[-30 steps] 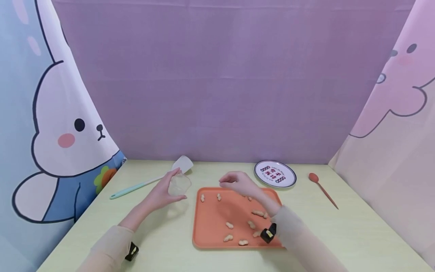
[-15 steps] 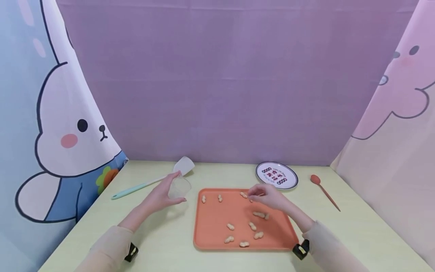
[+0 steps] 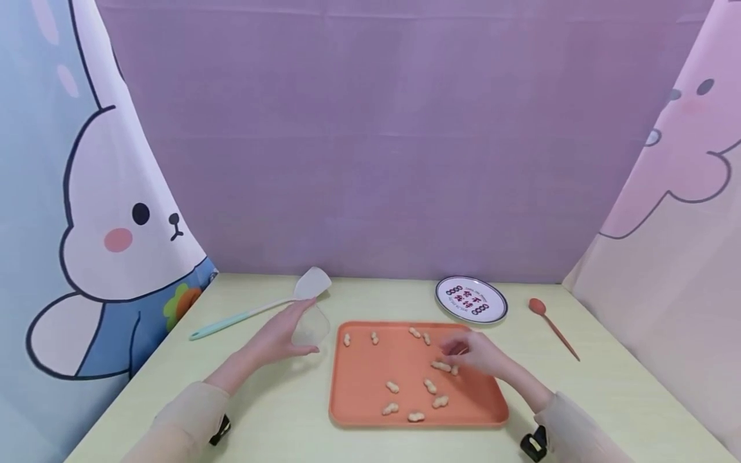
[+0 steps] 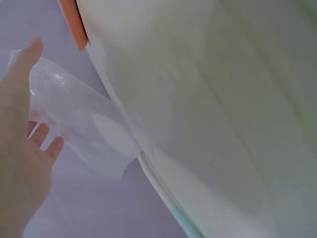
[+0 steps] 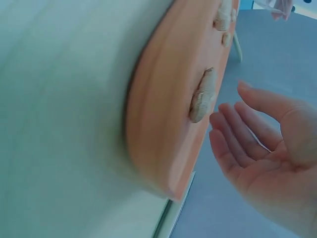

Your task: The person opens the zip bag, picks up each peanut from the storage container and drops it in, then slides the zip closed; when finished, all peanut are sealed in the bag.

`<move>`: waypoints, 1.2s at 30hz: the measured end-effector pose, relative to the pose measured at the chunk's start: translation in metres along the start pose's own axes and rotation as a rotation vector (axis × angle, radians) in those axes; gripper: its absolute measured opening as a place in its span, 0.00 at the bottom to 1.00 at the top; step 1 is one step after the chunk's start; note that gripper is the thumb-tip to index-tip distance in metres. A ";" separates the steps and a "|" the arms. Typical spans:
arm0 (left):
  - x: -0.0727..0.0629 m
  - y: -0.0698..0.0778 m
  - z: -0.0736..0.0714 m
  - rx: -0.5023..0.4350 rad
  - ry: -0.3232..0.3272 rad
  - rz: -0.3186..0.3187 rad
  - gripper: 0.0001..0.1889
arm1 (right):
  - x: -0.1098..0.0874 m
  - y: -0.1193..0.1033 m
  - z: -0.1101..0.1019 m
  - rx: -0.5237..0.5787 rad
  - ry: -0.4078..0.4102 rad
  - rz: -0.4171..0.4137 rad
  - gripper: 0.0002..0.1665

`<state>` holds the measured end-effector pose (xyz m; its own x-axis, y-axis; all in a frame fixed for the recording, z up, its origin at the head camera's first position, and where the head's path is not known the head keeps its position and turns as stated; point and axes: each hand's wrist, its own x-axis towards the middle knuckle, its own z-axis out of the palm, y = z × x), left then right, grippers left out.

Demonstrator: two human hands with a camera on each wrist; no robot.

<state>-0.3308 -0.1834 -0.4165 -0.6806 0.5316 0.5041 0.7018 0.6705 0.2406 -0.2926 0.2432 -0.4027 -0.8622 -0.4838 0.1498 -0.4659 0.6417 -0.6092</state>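
My left hand (image 3: pixel 280 339) holds a clear plastic bag (image 3: pixel 311 326) just left of the tray, thumb and fingers spread around it. In the left wrist view the thin, wrinkled bag (image 4: pixel 79 114) hangs out beyond the fingers. Over the right part of an orange tray (image 3: pixel 370 370), my right hand (image 3: pixel 477 352) hovers with its fingertips right by two peanuts (image 3: pixel 441 366). Its fingers are loosely curved and nothing lies between them in the right wrist view, where a peanut (image 5: pixel 202 99) shows just past the fingertips. Several more unshelled peanuts lie scattered across the tray.
Behind the left hand lies a spatula (image 3: pixel 243 316) with a white head and a mint handle. A white plate (image 3: pixel 471 299) with red print sits behind the tray, and a reddish-brown spoon (image 3: pixel 552 328) to its right. A purple curtain (image 3: pixel 376 161) closes off the back.
My right hand has moved from the tray's back middle rightward, then down toward the peanuts at the right. The left hand and bag have barely shifted.
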 end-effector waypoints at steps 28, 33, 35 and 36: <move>0.000 0.015 0.008 -0.218 0.004 -0.100 0.49 | 0.007 -0.007 -0.002 -0.095 0.069 -0.009 0.06; 0.000 0.015 0.009 -0.233 -0.005 -0.087 0.48 | 0.019 -0.016 0.000 -0.051 0.121 0.003 0.10; -0.001 0.016 0.009 -0.237 -0.002 -0.087 0.48 | 0.025 -0.020 0.003 -0.020 0.141 0.004 0.10; -0.001 0.016 0.009 -0.234 0.000 -0.085 0.48 | 0.029 -0.023 0.005 -0.003 0.153 0.002 0.09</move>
<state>-0.3211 -0.1687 -0.4208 -0.7392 0.4788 0.4737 0.6718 0.5746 0.4675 -0.3059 0.2119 -0.3883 -0.8834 -0.3860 0.2657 -0.4643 0.6446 -0.6073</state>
